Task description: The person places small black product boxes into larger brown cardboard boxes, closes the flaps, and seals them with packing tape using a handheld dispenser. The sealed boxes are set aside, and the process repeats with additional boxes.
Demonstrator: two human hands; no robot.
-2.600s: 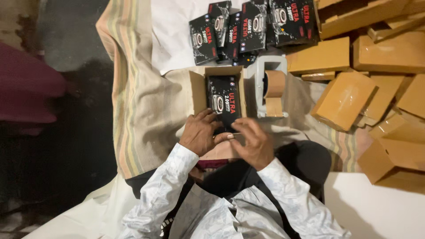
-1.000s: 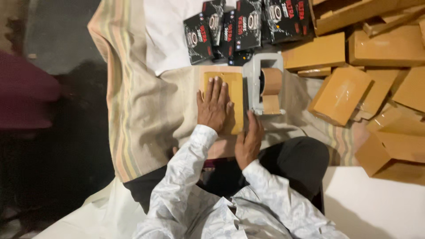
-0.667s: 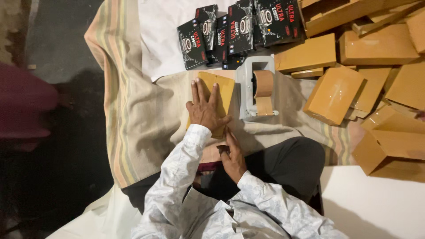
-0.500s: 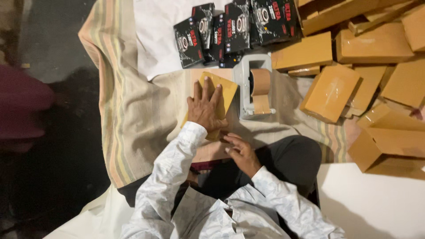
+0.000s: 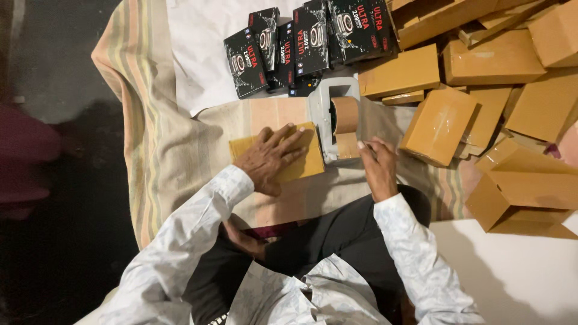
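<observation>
My left hand [image 5: 270,157] lies flat, fingers spread, on a closed brown cardboard box [image 5: 299,165] that rests on the striped cloth [image 5: 150,120]. My right hand [image 5: 377,165] is beside a grey tape dispenser [image 5: 328,114] with a roll of brown tape [image 5: 345,114]; its fingertips touch the loose end of the tape [image 5: 347,146] hanging from the roll. The dispenser stands just right of the box.
Several black product boxes [image 5: 307,42] lie at the top on a white sheet [image 5: 198,60]. A heap of brown cardboard boxes [image 5: 494,84] fills the right side. Dark floor lies to the left of the cloth. My dark-trousered lap is below.
The box's flaps were folded shut over the black product box. My left hand stayed pressing the box, which turned slightly. My right hand moved from my lap to the tape dispenser.
</observation>
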